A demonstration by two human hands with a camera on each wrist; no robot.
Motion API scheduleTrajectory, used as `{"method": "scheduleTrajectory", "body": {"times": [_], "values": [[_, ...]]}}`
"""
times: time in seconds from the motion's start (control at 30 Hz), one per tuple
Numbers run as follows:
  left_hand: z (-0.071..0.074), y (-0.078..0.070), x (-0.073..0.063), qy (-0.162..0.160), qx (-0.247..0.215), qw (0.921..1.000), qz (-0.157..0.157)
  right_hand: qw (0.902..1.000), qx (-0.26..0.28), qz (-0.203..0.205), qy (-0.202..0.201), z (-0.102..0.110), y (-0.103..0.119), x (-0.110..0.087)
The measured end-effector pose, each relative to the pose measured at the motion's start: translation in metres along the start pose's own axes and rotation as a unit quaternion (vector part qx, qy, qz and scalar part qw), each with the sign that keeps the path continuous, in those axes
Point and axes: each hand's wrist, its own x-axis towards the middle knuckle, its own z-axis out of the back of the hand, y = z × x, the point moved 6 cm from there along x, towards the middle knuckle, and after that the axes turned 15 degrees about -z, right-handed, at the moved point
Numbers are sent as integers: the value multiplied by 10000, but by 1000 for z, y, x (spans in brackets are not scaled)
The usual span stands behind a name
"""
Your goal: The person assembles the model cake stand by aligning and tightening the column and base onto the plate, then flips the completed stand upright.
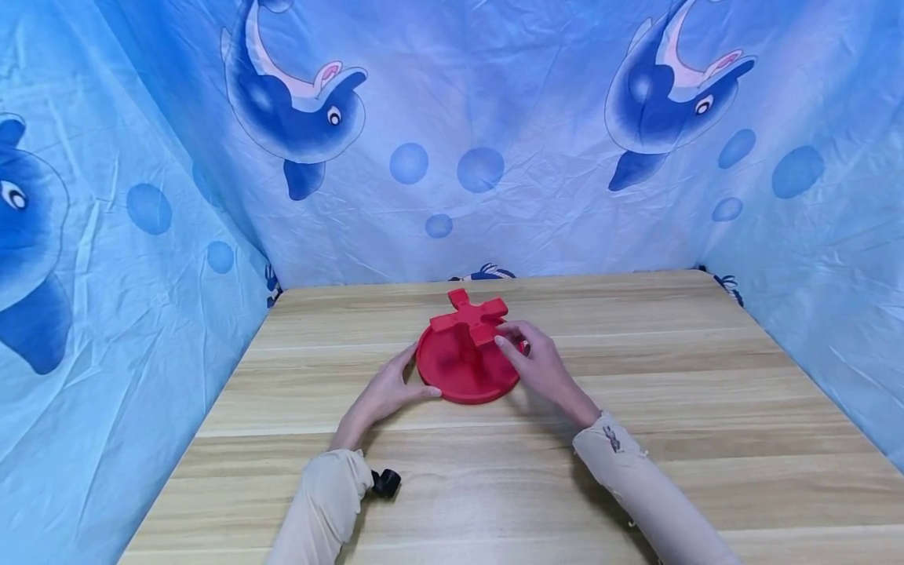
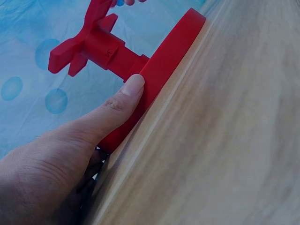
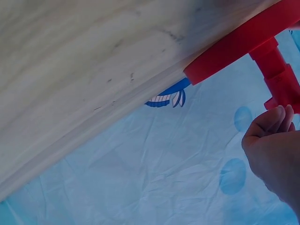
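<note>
A red stand with a round base [image 1: 448,373] is on the wooden table, its post [image 2: 126,61] rising from the middle. On top of the post sits a red cross-shaped piece [image 1: 469,315] with blunt arms. My left hand [image 1: 387,390] grips the base's left rim, thumb at the near edge and fingers round the far side, partly hidden. With thumb and fingers my right hand [image 1: 540,365] pinches the near right arm of the cross. In the left wrist view, the number 34 shows on the socket [image 2: 101,49] under the cross.
The wooden table [image 1: 282,471] ends at a blue curtain [image 1: 551,220] with dolphins, which hangs behind it and on both sides. A small black object [image 1: 386,483] sits at the left sleeve's cuff.
</note>
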Motion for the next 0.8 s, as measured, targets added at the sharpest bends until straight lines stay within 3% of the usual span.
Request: {"method": "scheduleTrajectory", "body": {"times": [0.33, 0.57, 0.8], "values": [[1, -1, -1, -36, -58, 10000, 12, 9986, 313, -6, -415, 10, -5, 10], [2, -1, 0, -6, -12, 10000, 90, 9993, 278, 89, -221, 8, -8, 20], [2, -1, -1, 19, -48, 9999, 132, 9995, 127, -268, 61, 4, -13, 30]]}}
